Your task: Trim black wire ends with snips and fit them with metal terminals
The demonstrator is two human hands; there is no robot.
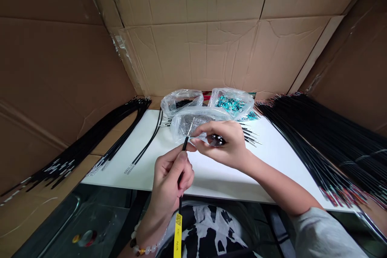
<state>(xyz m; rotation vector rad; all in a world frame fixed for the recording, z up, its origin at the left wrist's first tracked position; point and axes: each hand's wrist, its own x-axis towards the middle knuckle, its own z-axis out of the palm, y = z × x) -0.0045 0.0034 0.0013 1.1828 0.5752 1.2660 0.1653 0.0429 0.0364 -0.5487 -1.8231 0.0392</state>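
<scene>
My left hand [173, 169] is closed around a thin black cable [185, 144], held upright over the front of the white table. Below the fist hangs a yellow label [177, 234] with a printed code. A pale, thin end [191, 125] sticks up from the cable's top. My right hand [226, 143] is closed, with thumb and forefinger drawn in at that end; whether they touch it I cannot tell. A shiny dark object [217, 140] shows inside its curled fingers, its kind unclear. Just behind is a clear plastic bag [178, 125] of small silvery pieces.
Two more bags stand behind, one with black pieces [183, 104], one with teal pieces [231, 104]. Black cable bundles lie at left [99, 129] and right [326, 129]. Two loose cables [145, 149] rest on the white table [117, 161]. Cardboard walls [196, 56] enclose it.
</scene>
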